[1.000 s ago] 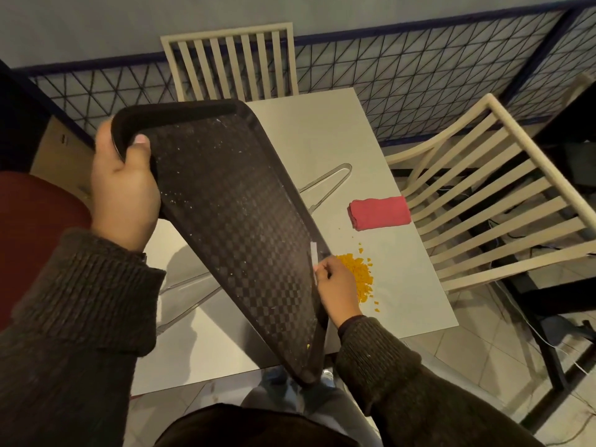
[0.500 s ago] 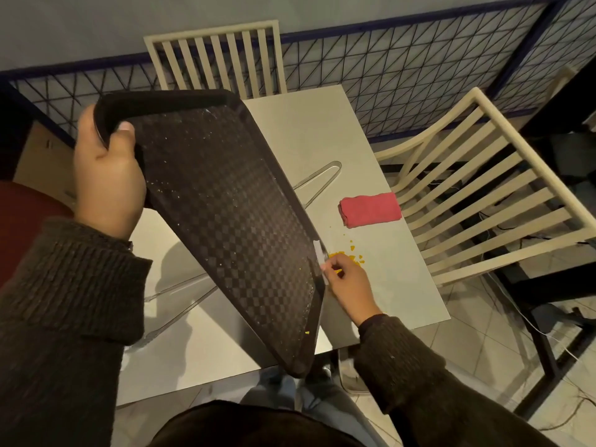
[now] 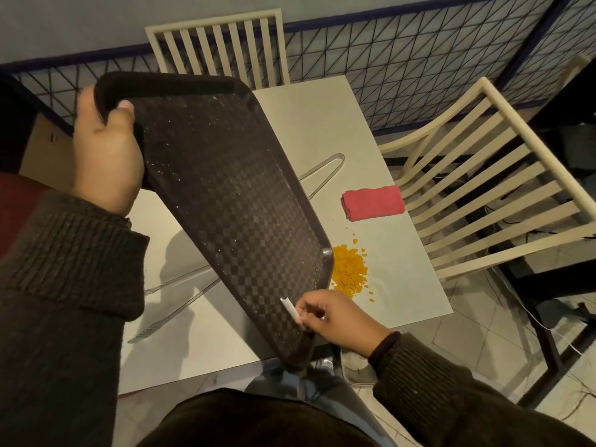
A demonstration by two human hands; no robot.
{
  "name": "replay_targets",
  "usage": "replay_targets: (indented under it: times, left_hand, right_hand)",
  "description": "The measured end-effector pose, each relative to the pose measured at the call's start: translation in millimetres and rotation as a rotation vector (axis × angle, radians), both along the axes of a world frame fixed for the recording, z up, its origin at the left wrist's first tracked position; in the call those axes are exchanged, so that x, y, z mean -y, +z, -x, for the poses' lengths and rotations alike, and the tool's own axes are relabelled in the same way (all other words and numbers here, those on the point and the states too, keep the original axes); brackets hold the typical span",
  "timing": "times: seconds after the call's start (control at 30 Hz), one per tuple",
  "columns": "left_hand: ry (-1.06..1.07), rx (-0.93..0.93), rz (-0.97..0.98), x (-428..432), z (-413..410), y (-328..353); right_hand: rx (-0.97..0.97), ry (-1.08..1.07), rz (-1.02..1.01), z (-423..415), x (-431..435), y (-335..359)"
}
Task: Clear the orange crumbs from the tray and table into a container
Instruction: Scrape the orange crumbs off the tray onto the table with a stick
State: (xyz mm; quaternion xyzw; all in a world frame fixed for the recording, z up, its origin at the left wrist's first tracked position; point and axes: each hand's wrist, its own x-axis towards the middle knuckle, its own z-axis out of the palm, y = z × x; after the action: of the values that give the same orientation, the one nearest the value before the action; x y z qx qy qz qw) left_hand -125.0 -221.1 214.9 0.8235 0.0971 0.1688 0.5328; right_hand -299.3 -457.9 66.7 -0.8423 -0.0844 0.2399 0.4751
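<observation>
A dark checkered tray (image 3: 225, 204) is held tilted steeply above the white table (image 3: 322, 124), its low edge toward the right. My left hand (image 3: 106, 156) grips its upper left corner. My right hand (image 3: 338, 317) pinches a small white stick-like scraper (image 3: 289, 308) against the tray's lower right part. A pile of orange crumbs (image 3: 350, 269) lies on the table just right of the tray's low edge. Fine specks still cling to the tray's surface.
A folded red cloth (image 3: 372, 201) lies on the table beyond the crumbs. Clear plastic tongs (image 3: 322, 172) rest partly under the tray. Cream slatted chairs stand at the far side (image 3: 219, 43) and right side (image 3: 483, 188). No container is visible.
My right hand has slid down the tray's right edge toward me with the white scraper. The orange pile, half hidden by the hand before, now shows fully.
</observation>
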Motion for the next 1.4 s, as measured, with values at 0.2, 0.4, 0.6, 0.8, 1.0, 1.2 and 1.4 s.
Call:
replay_targets:
  times: [0.2,0.4,0.6,0.8,1.0,1.2,1.4]
  left_hand:
    - [-0.061,0.018,0.003,1,8,2]
    - [-0.076,0.043,-0.025,-4,12,-4]
    - [0.104,-0.019,0.026,-33,-9,-16]
    - [0.076,-0.004,0.006,-31,-11,-17]
    - [0.107,-0.059,0.052,-35,-16,-17]
    - [0.073,-0.002,-0.025,-19,-5,-13]
    - [0.060,0.001,0.006,-28,-11,-19]
  right_hand:
    - [0.032,-0.233,0.064,-35,7,-39]
    - [-0.018,-0.443,0.097,-70,12,-75]
    - [-0.007,-0.500,-0.127,-46,27,-35]
    - [-0.250,-0.289,-0.228,5,28,-18]
    - [-0.221,-0.596,-0.176,5,32,-50]
    - [-0.142,-0.605,0.061,-1,41,-65]
    - [-0.128,-0.292,0.093,-1,45,-36]
